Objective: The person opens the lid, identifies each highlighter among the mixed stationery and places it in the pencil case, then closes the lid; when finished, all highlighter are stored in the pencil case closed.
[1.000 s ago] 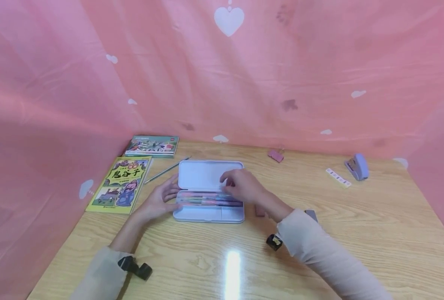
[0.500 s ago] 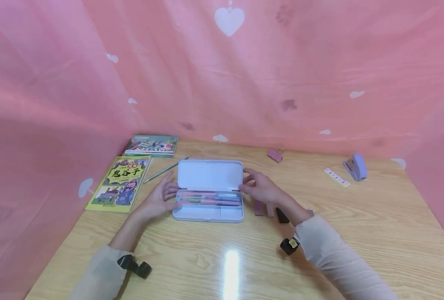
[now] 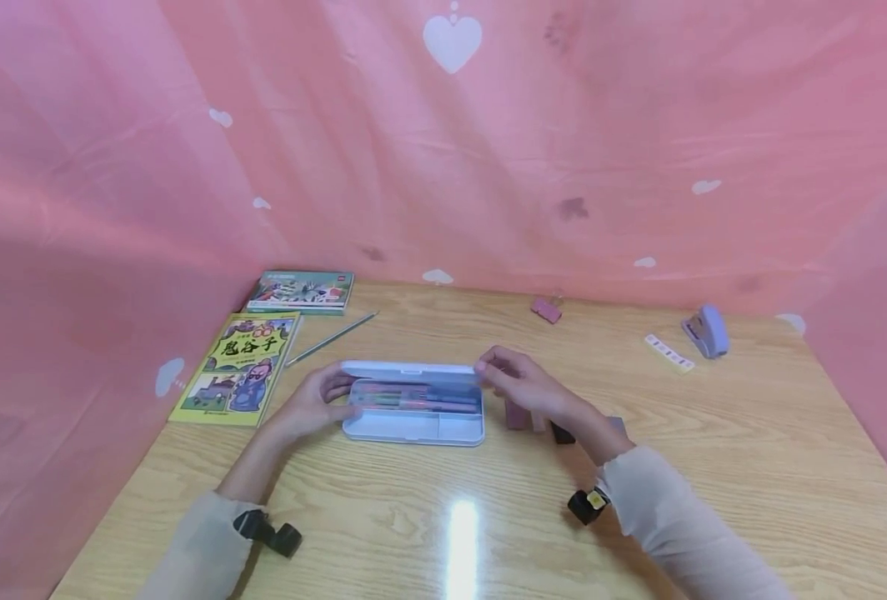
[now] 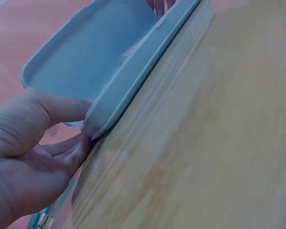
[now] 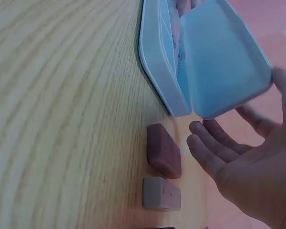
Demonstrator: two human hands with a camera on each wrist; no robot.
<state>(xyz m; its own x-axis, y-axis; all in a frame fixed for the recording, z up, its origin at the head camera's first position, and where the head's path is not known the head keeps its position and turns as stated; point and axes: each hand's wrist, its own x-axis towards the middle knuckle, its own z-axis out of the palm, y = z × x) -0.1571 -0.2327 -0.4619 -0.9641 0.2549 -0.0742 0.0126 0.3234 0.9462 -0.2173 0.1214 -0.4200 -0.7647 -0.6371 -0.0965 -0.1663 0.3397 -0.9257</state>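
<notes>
A pale blue pencil case [image 3: 391, 427] stands on the wooden table with its lid [image 3: 413, 368] tilted partway up. Several pens [image 3: 413, 400] lie in its back compartment; the front compartments show bare. My left hand [image 3: 312, 408] holds the case's left end, thumb on the rim and fingers against the end, as the left wrist view shows. At the lid's right corner, my right hand [image 3: 526, 383] pinches the edge between thumb and index finger. Its other fingers hang apart from the case, above a dark red block [image 5: 163, 151] and a lighter block [image 5: 161, 193].
A yellow comic book [image 3: 237, 367], a stack of books [image 3: 301, 292] and a pencil [image 3: 333, 337] lie to the left. Behind sits a pink binder clip [image 3: 546, 310]. Farther right are a white strip [image 3: 669, 353] and a purple stapler [image 3: 706, 332]. A black item [image 3: 562, 433] lies near the right forearm.
My right hand moved from over the case to the lid's right corner and took hold. The lid has swung forward from lying back to partway up. The left hand stayed put.
</notes>
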